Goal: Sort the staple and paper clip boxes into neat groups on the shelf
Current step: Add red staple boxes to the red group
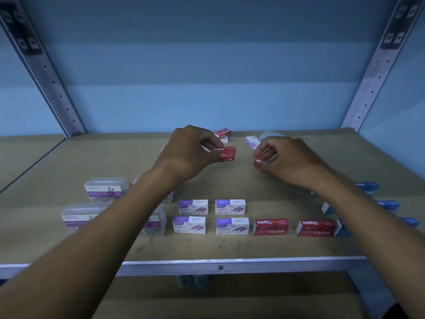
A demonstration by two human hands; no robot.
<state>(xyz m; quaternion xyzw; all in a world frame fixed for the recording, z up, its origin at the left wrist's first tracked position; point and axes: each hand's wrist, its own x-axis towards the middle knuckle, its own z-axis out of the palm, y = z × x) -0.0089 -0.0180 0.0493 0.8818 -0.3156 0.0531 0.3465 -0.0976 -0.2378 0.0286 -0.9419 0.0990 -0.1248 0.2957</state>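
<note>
1. Far left, on the wooden shelf [57,157]: clear paper clip boxes [106,189] with purple labels, grouped in two rows, partly hidden behind the left forearm.
2. Next over, toward the front edge: four white-and-purple staple boxes [193,207], set two by two, neat and upright.
3. Above them, mid-shelf: left hand [190,155], fingers curled, pinching a red staple box [226,154] by its end, box tilted, cannot tell whether lifted or touching the board.
4. Just behind that hand, near the back wall: another red box [222,132] resting on top of a white one.
5. Right of centre at the back: one lone purple-and-white box [252,142], lying at an angle, beside something clear and blurred.
6. Right hand [282,160]: fingers curled round a second red box [258,161], only its end showing.
7. Front row, right of the purple set: two red staple boxes [271,226] side by side, apart from each other.
8. Far right: blue boxes [368,186] in a column running front to back, partly covered by the right forearm.
</note>
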